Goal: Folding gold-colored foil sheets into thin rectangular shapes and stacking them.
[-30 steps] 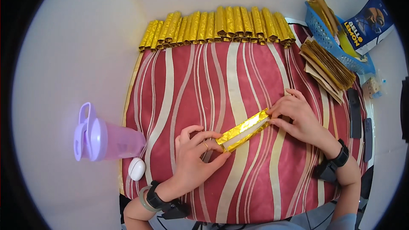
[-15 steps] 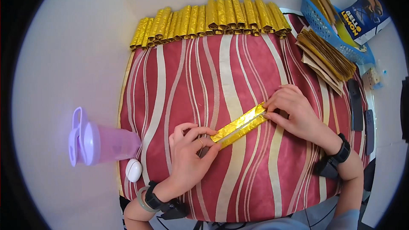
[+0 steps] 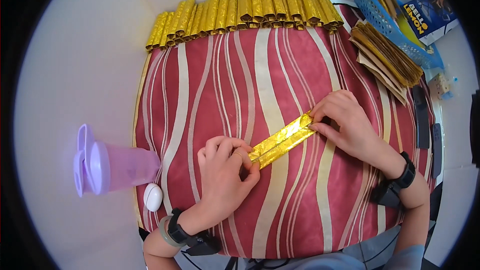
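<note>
A strip of folded gold foil paper (image 3: 283, 141) lies slantwise between my hands, its far right end higher than its left. A lengthwise seam runs along its middle where the folded edges come together. My left hand (image 3: 225, 171) pinches the lower left end with thumb and fingers. At the upper right end, my right hand (image 3: 343, 124) grips the paper between thumb and fingertips. Both ends are partly covered by my fingers. Several finished-looking gold paper tubes (image 3: 245, 7) are stacked in a row at the far edge of the striped red cloth (image 3: 220, 85).
A purple shaker bottle (image 3: 117, 165) lies at the left, beside a white oval case (image 3: 153, 197). At the far right, a pile of gold and brown paper sheets (image 3: 387, 57) sits by a blue basket (image 3: 382, 27) holding a dark blue packet (image 3: 431, 10). Dark flat objects (image 3: 421, 117) lie along the right edge.
The seam in the gold paper has narrowed as its folded edges came closer together. Both hands keep hold of the ends. The whole view has shifted slightly.
</note>
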### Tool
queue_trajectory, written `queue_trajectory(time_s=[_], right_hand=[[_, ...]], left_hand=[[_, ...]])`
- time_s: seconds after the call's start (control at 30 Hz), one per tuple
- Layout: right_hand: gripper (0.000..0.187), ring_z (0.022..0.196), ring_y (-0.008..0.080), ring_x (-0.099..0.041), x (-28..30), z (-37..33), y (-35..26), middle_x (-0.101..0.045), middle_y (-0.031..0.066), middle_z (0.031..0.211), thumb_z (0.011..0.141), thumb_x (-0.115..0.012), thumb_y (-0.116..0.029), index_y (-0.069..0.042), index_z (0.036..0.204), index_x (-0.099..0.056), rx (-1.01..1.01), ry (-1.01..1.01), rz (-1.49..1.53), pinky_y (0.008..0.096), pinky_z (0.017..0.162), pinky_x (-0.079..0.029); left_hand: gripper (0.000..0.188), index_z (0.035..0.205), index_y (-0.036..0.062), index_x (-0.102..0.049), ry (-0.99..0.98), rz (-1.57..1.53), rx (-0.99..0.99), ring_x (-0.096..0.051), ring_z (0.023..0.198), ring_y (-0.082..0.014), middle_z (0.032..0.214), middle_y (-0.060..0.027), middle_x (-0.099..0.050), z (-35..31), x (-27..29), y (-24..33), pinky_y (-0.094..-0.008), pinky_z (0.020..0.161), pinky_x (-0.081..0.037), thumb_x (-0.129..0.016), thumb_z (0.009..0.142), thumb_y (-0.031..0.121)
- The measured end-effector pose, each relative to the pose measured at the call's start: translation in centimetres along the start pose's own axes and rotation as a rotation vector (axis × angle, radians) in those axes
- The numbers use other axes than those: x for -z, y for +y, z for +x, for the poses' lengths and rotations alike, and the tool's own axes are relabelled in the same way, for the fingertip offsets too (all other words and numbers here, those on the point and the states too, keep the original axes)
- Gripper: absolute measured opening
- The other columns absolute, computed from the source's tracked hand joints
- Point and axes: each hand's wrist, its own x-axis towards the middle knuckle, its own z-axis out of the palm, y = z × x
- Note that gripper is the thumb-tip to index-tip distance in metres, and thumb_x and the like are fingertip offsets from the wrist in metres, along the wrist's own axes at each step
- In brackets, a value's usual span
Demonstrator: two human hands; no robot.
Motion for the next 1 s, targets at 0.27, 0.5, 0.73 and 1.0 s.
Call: queue_trajectory(time_s=[0.27,0.5,0.73,1.0], right_hand=[[0.017,0.088,0.0275,-0.056,-0.2,0.0,0.0,-0.057,0.0069,0.087,0.077,-0.071,-0.008,-0.007,0.087,-0.058,-0.026,0.023,0.000,0.0379,0.083,-0.041],[0.046,0.125,0.0226,-0.051,0.2,-0.9,-0.8,-0.057,0.0111,0.131,0.087,-0.062,-0.030,-0.001,0.122,-0.059,0.521,-0.129,-0.410,0.0394,0.109,-0.036],[0.074,0.139,0.0220,-0.036,-1.1,-1.7,-4.0,-0.039,0.0125,0.149,0.088,-0.054,-0.052,0.000,0.140,-0.043,0.296,-0.493,-0.107,0.0390,0.115,-0.027],[0.071,0.139,0.0233,-0.035,1.3,-1.9,-2.5,-0.038,0.0120,0.149,0.091,-0.053,-0.046,-0.002,0.144,-0.037,0.156,-0.513,-0.235,0.0405,0.116,-0.026]], left_hand=[[0.040,0.110,0.0189,-0.070,-0.035,0.401,-0.245,-0.046,0.109,-0.0239,0.105,0.0008,-0.053,-0.3,-0.1,0.4,-0.0447,0.085,-0.030,-0.071,0.071,0.009],[0.050,0.115,0.0237,-0.070,0.028,0.514,-0.330,-0.047,0.107,-0.0203,0.104,0.0029,-0.052,-0.4,-0.4,0.0,-0.0430,0.081,-0.029,-0.071,0.066,0.012],[0.047,0.112,0.0203,-0.070,0.025,0.488,-0.377,-0.051,0.104,-0.0166,0.102,0.0045,-0.054,-0.3,-0.5,-0.1,-0.0415,0.081,-0.030,-0.069,0.066,0.013],[0.043,0.111,0.0166,-0.070,0.024,0.524,-0.410,-0.053,0.101,-0.0160,0.101,0.0037,-0.055,-0.2,0.1,0.1,-0.0393,0.078,-0.031,-0.066,0.068,0.012]])
